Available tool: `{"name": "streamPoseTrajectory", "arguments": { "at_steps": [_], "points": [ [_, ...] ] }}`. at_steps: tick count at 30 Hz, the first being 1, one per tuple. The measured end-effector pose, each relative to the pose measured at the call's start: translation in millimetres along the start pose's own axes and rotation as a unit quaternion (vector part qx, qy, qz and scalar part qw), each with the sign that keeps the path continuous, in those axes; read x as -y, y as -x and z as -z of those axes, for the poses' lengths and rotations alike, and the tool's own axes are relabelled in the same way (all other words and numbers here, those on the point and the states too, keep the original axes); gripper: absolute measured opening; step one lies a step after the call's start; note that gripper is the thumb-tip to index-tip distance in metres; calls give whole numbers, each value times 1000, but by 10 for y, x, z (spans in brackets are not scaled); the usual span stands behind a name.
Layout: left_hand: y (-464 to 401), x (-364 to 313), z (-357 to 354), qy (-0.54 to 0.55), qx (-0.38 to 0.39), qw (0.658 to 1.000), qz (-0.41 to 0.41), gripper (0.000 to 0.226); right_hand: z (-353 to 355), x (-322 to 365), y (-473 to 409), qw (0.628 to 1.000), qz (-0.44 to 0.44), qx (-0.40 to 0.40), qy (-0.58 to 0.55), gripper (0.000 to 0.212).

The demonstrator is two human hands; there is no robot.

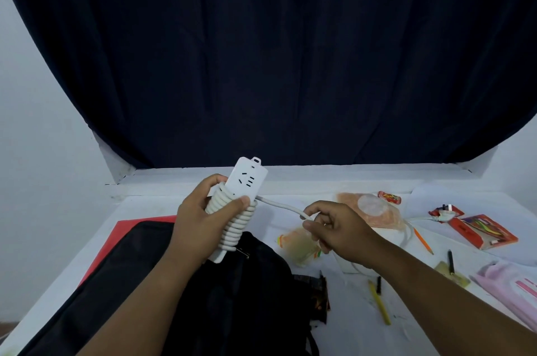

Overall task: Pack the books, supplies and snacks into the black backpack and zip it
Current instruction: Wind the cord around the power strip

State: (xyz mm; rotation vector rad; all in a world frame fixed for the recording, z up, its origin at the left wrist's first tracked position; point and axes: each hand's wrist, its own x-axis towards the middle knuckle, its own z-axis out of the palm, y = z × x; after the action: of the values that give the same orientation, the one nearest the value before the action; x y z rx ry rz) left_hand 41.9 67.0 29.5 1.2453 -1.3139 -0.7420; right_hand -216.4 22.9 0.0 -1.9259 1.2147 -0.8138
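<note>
Left hand [200,219] is clamping its grip on the cord-wrapped power strip [238,199] at frame centre above the black backpack [232,291], right hand [334,225] is pinching the cord [279,204]; slack tension risks coils unravelling.

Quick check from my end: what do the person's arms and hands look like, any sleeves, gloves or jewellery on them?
Both forearms are bare as far as the frame shows, with no sleeves in view. The left hand and right hand wear no gloves, and no rings, watch or bracelets are visible. Fingernails look short and unpainted.
</note>
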Motion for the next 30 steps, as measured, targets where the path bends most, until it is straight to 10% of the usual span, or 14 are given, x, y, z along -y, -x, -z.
{"name": "streamPoseTrajectory", "arguments": {
  "at_steps": [13,19,30],
  "points": [
    [-23,193,-103,-261,38,965,-14,53,2,551,64,928,218,-27,302,23],
    [41,33,-153,-292,148,942,-71,58,-36,710,-31,926,253,-16,280,21],
    [105,5,-23,-217,113,968,-63,50,-137,899,-344,971,183,-55,144,10]
  ]
}}
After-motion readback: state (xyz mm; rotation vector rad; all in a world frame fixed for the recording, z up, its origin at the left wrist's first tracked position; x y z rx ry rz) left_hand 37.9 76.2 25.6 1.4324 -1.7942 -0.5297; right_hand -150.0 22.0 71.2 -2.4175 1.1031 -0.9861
